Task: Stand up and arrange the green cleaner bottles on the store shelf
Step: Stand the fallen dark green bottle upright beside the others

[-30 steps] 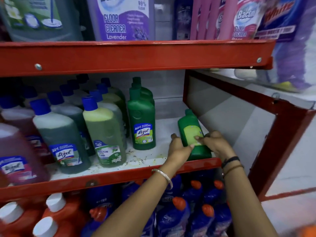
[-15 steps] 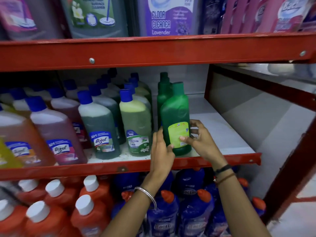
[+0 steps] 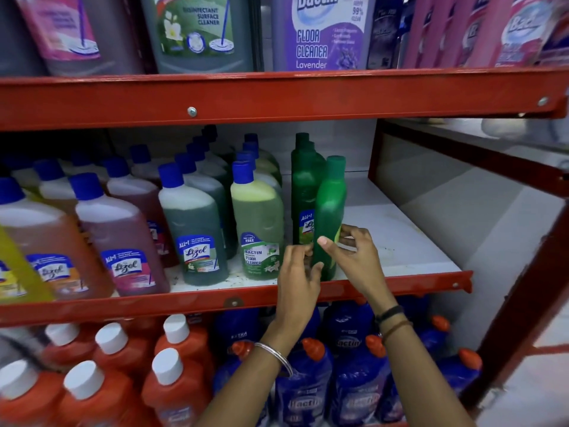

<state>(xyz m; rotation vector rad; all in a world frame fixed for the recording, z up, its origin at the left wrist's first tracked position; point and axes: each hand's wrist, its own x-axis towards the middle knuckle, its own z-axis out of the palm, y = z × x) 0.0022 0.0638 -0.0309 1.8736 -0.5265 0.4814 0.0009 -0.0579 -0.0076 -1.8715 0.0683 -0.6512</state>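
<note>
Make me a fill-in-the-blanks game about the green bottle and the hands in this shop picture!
1. The green bottle between the two hands has a ____ cap.
2. The bottle is standing ____ on the shelf.
3. The left hand wears a ____ bangle at the wrist.
4. The Bactin bottle beside it has a ____ cap.

Answers: green; upright; silver; blue

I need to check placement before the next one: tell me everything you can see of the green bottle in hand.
The green bottle is opaque plastic with a green cap, seen narrow side on. It stands upright at the front of the shelf, against a darker green bottle. Left hand and right hand pinch its lower part, where a yellow-green label shows.
</note>
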